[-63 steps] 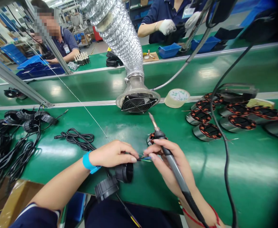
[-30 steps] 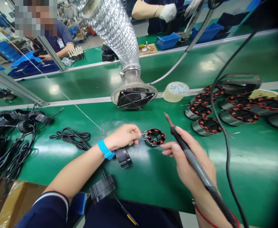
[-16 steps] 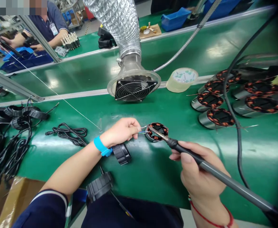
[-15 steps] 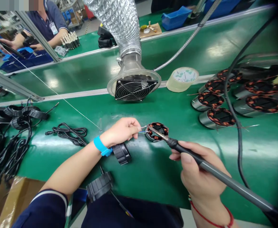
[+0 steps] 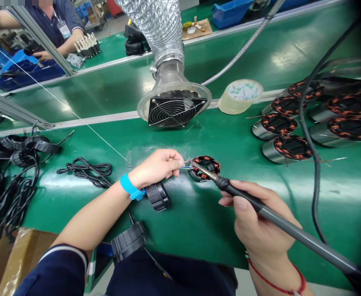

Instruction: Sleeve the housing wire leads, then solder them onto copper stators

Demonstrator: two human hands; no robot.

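My right hand (image 5: 260,218) grips a soldering iron (image 5: 279,222) with a dark grey handle. Its metal tip lies over the left rim of a motor stator (image 5: 209,166) with copper windings, where thin wires meet it. Pinched in the fingers of my left hand (image 5: 161,164) are thin wires (image 5: 185,167), one of them blue, leading to that rim. Below my left wrist, which wears a blue strap, a black ribbed cap (image 5: 157,196) lies on its side. Another black cap (image 5: 129,240) with a cable sits near the table's front edge.
A fume extractor (image 5: 174,105) hangs over the green bench, with a tape roll (image 5: 240,96) beside it. Several stators (image 5: 287,149) stand at the right behind a black cable (image 5: 316,181). Coiled cables (image 5: 89,170) lie left. Across the bench a person (image 5: 59,24) works.
The camera view has shifted slightly. Both hands, the soldering iron and the stator keep nearly the same positions relative to each other. The person opposite has moved an arm.
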